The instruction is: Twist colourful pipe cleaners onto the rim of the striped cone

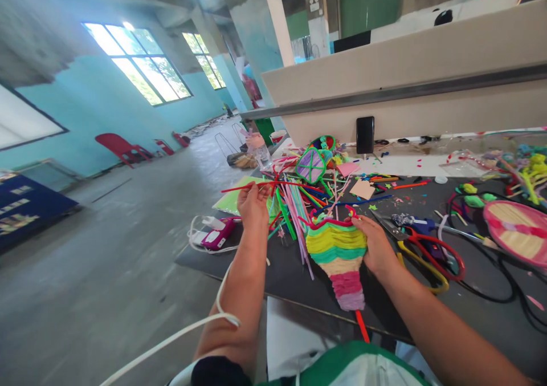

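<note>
My left hand is raised over the left part of the table, its fingers pinched on a red pipe cleaner. Behind that hand lies a loose pile of pipe cleaners, mostly pink, green and red. My right hand grips the upper right edge of a striped pipe-cleaner piece. Yellow, teal, beige, crimson and lilac bands run across this piece. It narrows downward to a red stem, and a wavy red strand lies along its top edge.
Right of my right hand lie scissors with red and yellow handles, a glue gun and a pink-rimmed oval. A phone leans on the divider. A purple device sits near the left edge. A white cable crosses my left forearm.
</note>
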`<state>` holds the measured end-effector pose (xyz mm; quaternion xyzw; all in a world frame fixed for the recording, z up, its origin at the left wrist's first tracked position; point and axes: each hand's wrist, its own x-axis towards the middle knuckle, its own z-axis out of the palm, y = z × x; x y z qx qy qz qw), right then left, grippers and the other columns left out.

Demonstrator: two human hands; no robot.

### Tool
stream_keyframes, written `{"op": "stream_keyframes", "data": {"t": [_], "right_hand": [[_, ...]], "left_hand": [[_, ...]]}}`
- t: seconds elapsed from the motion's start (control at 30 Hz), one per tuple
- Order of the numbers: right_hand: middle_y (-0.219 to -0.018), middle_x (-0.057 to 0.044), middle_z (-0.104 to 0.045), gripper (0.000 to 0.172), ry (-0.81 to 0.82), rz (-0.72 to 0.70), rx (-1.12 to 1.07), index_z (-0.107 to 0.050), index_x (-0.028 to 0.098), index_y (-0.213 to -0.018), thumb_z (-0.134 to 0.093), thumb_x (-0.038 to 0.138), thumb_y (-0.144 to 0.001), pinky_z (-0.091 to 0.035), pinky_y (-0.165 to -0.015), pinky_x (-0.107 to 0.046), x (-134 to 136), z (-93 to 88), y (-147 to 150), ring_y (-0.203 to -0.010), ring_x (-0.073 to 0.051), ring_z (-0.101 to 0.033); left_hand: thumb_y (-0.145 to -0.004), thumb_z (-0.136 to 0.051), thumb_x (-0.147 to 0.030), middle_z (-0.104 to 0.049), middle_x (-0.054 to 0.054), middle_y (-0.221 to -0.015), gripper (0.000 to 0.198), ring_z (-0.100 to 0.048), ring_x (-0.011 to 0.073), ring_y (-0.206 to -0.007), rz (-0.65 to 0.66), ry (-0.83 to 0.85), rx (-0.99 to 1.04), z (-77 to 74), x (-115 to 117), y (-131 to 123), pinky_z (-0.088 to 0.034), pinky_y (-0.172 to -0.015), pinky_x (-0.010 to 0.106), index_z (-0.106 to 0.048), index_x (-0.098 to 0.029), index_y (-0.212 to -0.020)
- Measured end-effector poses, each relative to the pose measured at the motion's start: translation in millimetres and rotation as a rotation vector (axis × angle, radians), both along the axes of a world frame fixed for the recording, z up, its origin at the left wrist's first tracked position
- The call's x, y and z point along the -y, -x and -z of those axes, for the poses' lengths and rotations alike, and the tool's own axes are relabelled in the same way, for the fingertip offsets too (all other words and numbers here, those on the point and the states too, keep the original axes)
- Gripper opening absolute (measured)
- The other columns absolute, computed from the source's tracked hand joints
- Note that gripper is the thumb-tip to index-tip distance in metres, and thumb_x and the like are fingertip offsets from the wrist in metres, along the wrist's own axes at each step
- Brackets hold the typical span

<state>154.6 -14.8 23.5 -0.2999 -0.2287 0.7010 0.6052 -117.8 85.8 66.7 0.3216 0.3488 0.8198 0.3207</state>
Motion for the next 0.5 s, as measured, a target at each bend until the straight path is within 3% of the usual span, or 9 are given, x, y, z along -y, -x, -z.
{"op": "stream_keyframes", "data": {"t": [0.1,0.23,0.4,0.5], "right_hand": [[-0.066,-0.001,-0.071,0.015,0.003,-0.002,0.023,-0.069,0.02,-0.071,-0.077,0.028,-0.062,-0.051,-0.062,-0.031,0.4,0.9,0.5,-0.062,-0.02,-0.066],[-0.068,-0.001,-0.071,0.014,-0.008,-0.01,0.042,-0.07,0.02,-0.075,-0.076,0.028,-0.064,-0.05,-0.065,-0.032,0.8,2.5,1.5,-0.064,-0.02,-0.067],[-0.066,0.0,-0.071,0.013,0.011,0.01,0.05,-0.069,0.022,-0.073,-0.076,0.028,-0.063,-0.049,-0.066,-0.034,0.0,4.4,3.4,-0.064,-0.022,-0.067],[-0.066,0.0,-0.071,0.014,0.023,0.016,0.039,-0.069,0.023,-0.074,-0.076,0.027,-0.063,-0.049,-0.065,-0.034,0.6,4.8,5.2,-0.065,-0.022,-0.067]], "left_hand": [[-0.068,-0.067,-0.023,-0.066,-0.002,-0.068,0.023,-0.067,0.0122,-0.066,0.008,-0.008,0.027,3.7,8.1,6.3,-0.05,-0.067,0.025,-0.054,-0.017,-0.086],[-0.071,-0.065,-0.029,-0.064,-0.003,-0.069,0.023,-0.067,0.0111,-0.067,-0.012,0.057,-0.085,20.1,9.1,8.4,-0.051,-0.072,0.027,-0.053,-0.018,-0.087],[-0.076,-0.058,-0.037,-0.064,0.001,-0.071,0.022,-0.068,0.0136,-0.075,-0.001,0.162,-0.232,38.6,-6.2,11.9,-0.052,-0.074,0.03,-0.048,-0.018,-0.08],[-0.079,-0.054,-0.04,-0.066,0.004,-0.073,0.023,-0.068,0.0161,-0.079,0.061,0.222,-0.427,44.4,-18.4,6.7,-0.053,-0.072,0.031,-0.049,-0.018,-0.079]]}}
